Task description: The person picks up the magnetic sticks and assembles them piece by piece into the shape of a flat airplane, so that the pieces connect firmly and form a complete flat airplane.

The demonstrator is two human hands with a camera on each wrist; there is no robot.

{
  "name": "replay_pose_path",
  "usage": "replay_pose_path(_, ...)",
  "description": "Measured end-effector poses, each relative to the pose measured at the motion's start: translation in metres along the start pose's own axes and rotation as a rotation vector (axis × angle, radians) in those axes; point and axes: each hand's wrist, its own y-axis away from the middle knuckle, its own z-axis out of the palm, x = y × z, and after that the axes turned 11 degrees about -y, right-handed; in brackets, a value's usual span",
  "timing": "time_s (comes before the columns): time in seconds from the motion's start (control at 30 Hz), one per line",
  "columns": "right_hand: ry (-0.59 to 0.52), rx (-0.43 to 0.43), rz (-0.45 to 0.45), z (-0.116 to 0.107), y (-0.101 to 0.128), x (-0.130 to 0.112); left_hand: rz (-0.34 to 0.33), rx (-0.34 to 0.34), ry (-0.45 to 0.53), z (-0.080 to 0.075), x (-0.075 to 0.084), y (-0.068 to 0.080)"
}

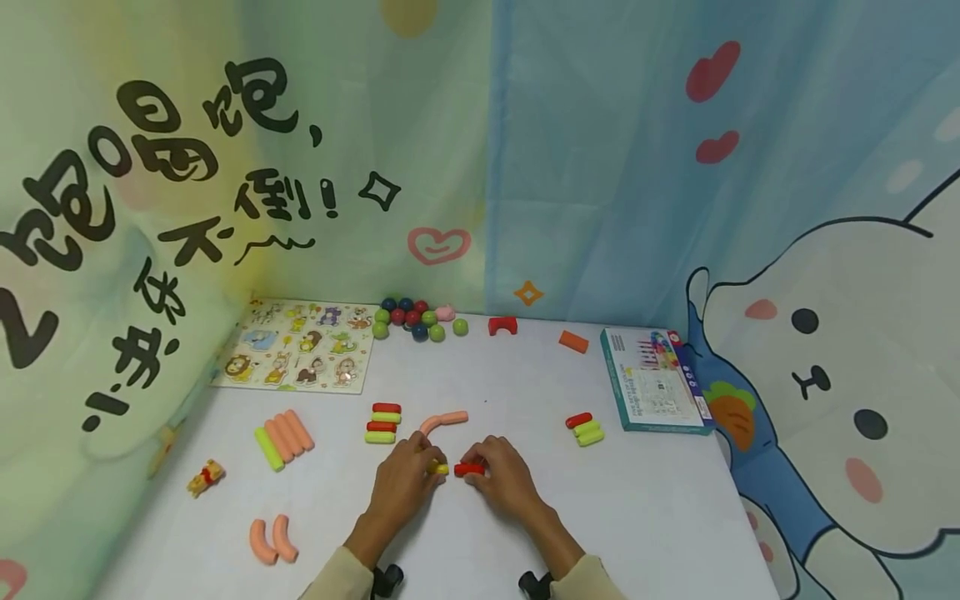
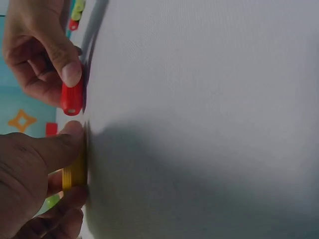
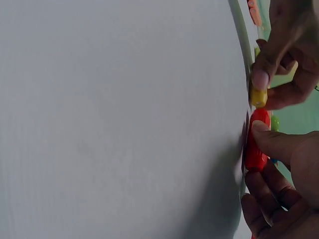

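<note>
- Closely, a yellow stick (image 1: 441, 469) is pinched between thumb and fingers by the left hand (image 1: 405, 468), and a red stick (image 1: 469, 470) is likewise pinched by the right hand (image 1: 501, 475); end to end, a narrow gap between them, both are held at the lower centre of the head view.
- Fine ridges on the yellow stick are revealed by the left wrist view, while more of the red stick's length is shown in the right wrist view.
- By the head view alone, a picture board (image 1: 291, 348) is shown left of centre.
- Much of the yellow stick is covered by fingers; the print on a box (image 1: 652, 379), at right, cannot be read.
- The red stick is glossy and rounded, its end pierced by a small hole.
</note>
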Motion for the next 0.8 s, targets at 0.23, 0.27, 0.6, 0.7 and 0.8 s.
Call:
replay_pose_path(0.23, -0.049, 0.007, -0.043, 0.009, 0.0, -0.007, 0.01, -0.031, -0.027, -0.003, -0.002, -0.001)
replay_pose_path(0.27, -0.053, 0.01, -0.051, 0.01, -0.001, -0.008, 0.008, -0.041, -0.03, -0.004, -0.003, -0.001)
replay_pose_path(0.6, -0.085, 0.048, -0.117, 0.006, -0.021, -0.011, -0.023, -0.047, -0.028, 0.002, -0.008, 0.003)
replay_pose_path(0.7, -0.058, 0.103, -0.071, -0.004, -0.047, -0.013, -0.031, -0.059, -0.051, 0.001, -0.007, 0.003)
replay_pose_path(0.8, 0.029, 0.107, -0.021, -0.012, -0.082, -0.014, -0.04, -0.074, -0.054, -0.001, -0.007, 0.002)
